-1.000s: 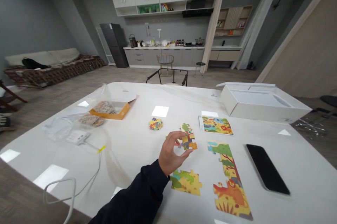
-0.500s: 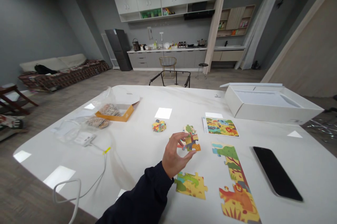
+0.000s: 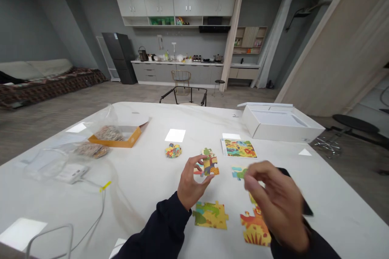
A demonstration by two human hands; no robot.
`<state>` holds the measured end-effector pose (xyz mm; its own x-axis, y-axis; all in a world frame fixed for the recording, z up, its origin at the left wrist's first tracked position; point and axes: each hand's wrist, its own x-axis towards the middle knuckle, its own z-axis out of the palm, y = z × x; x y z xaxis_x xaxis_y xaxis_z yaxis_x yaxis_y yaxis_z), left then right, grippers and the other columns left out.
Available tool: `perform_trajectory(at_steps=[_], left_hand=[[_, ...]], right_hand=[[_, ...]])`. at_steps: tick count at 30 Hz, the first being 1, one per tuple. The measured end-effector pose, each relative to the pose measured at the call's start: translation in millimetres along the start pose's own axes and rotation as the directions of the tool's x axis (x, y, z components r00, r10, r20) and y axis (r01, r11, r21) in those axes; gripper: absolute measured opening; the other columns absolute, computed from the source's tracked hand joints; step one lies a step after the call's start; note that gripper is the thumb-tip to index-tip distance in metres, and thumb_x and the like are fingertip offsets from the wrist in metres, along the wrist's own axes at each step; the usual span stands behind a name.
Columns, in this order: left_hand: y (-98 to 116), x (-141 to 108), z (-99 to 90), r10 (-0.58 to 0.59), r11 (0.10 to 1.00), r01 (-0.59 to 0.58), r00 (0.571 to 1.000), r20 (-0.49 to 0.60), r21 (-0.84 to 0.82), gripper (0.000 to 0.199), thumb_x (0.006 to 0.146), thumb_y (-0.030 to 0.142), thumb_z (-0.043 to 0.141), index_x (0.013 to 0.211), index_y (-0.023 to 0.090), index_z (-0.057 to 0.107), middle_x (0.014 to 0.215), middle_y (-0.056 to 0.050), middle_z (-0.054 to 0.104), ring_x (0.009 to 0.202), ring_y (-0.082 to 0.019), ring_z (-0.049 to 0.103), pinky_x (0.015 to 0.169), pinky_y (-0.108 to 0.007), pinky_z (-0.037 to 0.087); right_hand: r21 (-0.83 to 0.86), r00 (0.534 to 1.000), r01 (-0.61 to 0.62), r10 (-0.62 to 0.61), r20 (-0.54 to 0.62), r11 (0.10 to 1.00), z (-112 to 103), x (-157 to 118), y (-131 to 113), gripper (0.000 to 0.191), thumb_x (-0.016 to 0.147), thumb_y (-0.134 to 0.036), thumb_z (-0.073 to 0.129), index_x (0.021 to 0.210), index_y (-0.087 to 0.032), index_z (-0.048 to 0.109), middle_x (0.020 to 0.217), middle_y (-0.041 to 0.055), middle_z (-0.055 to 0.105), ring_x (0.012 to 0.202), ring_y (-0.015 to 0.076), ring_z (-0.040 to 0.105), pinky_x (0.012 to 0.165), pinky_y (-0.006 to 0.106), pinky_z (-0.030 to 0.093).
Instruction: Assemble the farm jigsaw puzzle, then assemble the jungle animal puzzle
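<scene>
My left hand (image 3: 192, 182) grips a small joined section of jigsaw puzzle (image 3: 210, 162) between thumb and fingers, raised above the table. Another piece with red on it (image 3: 198, 171) shows partly behind those fingers. My right hand (image 3: 275, 200) is in the air to the right, slightly blurred, thumb and forefinger brought together; whatever is in them, if anything, cannot be made out. It covers part of a long joined puzzle strip with a lion (image 3: 255, 228). Nearer to me lies a joined crocodile section (image 3: 210, 215).
A heap of loose pieces (image 3: 173, 150) and a picture card (image 3: 240, 148) lie farther back. A phone (image 3: 306, 206) is partly behind my right hand. An orange box (image 3: 133, 137), plastic bags (image 3: 91, 149), a white cable (image 3: 101, 210) and a white box (image 3: 282, 127) also occupy the table.
My right hand has come into view from the right, over the lion strip and phone. My left hand keeps its hold on the puzzle section. The view has turned to the right.
</scene>
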<state>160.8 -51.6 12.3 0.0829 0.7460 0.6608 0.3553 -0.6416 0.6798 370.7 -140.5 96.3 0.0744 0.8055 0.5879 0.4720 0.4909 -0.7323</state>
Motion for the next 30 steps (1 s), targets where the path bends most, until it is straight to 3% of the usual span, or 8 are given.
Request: perform_trajectory(at_steps=[3,6,8,14,21,25,30], left_hand=[[1.3,-2.6,2.8,-0.026,1.000,0.026,0.999,0.022,-0.016,0.057,0.082,0.021,0.080,0.132,0.027,0.054,0.123,-0.009,0.066,0.090,-0.020,0.068,0.079,-0.038,0.063],[-1.1,-5.4,6.6,0.001,0.999,0.002,0.997,0.072,-0.047,0.062,0.082,0.020,0.080,0.136,0.027,0.050,0.127,-0.009,0.065,0.093,-0.019,0.068,0.077,-0.037,0.063],[-3.5,-6.9,8.2,0.026,0.998,-0.019,0.993,0.116,-0.064,0.068,0.080,0.019,0.081,0.138,0.027,0.047,0.129,-0.009,0.064,0.094,-0.019,0.068,0.077,-0.036,0.063],[-5.2,-9.0,7.8,0.061,0.998,-0.052,0.971,0.231,-0.043,0.064,0.082,0.020,0.081,0.138,0.028,0.051,0.118,-0.007,0.066,0.086,-0.018,0.067,0.079,-0.037,0.062],[-3.0,-7.9,8.8,0.121,0.986,-0.094,0.971,0.206,-0.136,0.063,0.085,0.016,0.076,0.141,0.027,0.050,0.137,-0.012,0.060,0.100,-0.020,0.068,0.080,-0.035,0.065],[-4.4,-9.0,10.2,0.083,0.986,-0.050,0.975,0.206,-0.161,0.063,0.085,0.017,0.076,0.141,0.027,0.050,0.132,-0.010,0.062,0.101,-0.019,0.068,0.086,-0.037,0.066],[-6.5,-9.7,8.9,0.084,0.994,-0.068,0.974,0.210,-0.084,0.060,0.084,0.017,0.077,0.138,0.026,0.052,0.128,-0.010,0.065,0.095,-0.019,0.069,0.082,-0.037,0.065]], right_hand=[[-0.094,0.982,-0.112,0.125,0.144,0.989,27.4,22.6,48.2,0.022,0.093,-0.039,0.068,0.111,-0.026,0.064,0.074,-0.0011,0.059,0.047,0.0109,0.041,0.049,0.028,0.042],[-0.075,0.938,-0.155,0.171,0.301,0.985,37.5,15.8,81.9,0.066,0.084,-0.040,0.078,0.142,-0.029,0.048,0.097,0.0011,0.063,0.049,0.0079,0.038,0.049,0.025,0.039],[-0.056,0.911,-0.177,0.185,0.370,0.983,38.9,7.4,91.2,0.082,0.080,-0.040,0.081,0.150,-0.032,0.040,0.103,0.0018,0.064,0.051,0.0078,0.041,0.051,0.024,0.040],[-0.025,0.907,-0.183,0.179,0.380,0.983,41.1,1.7,95.6,0.062,0.078,-0.042,0.083,0.134,-0.031,0.059,0.099,0.0008,0.069,0.048,0.0071,0.039,0.051,0.024,0.039],[-0.027,0.923,-0.131,0.132,0.362,0.991,39.1,-0.2,106.4,0.062,0.083,-0.046,0.079,0.138,-0.029,0.059,0.094,0.0004,0.068,0.049,0.0072,0.032,0.051,0.024,0.037],[-0.035,0.925,-0.086,0.093,0.368,0.996,37.9,-0.8,107.3,0.065,0.084,-0.046,0.079,0.142,-0.028,0.057,0.094,-0.0009,0.067,0.051,0.0069,0.030,0.053,0.023,0.038],[-0.073,0.921,-0.085,0.106,0.374,0.994,37.6,0.4,105.9,0.065,0.084,-0.048,0.079,0.141,-0.027,0.057,0.091,-0.0022,0.066,0.050,0.0071,0.031,0.053,0.023,0.037]])
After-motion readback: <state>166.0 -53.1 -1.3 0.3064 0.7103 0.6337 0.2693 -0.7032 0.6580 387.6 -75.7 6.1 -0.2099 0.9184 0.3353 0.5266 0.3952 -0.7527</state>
